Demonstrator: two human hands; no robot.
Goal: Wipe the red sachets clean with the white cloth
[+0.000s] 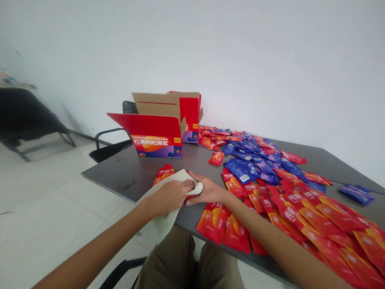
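My left hand (173,196) is closed on a white cloth (164,222), which hangs over the table's front edge. Close beside it, my right hand (209,190) grips a red pouch (189,197), mostly covered by the cloth and fingers. The cloth is pressed against this pouch between both hands. Just beyond the cloth lies another red pouch (164,172), partly hidden by it. Under and beside my right forearm are several red pouches (213,220) laid flat and overlapping.
Behind my hands stands an open red-and-blue carton (158,140), with a second carton (191,116) behind it. A mixed heap of blue pouches (252,154) and red ones spreads across the grey table (120,170). More red pouches (319,212) lie overlapping at right. A black chair (105,150) stands behind the table.
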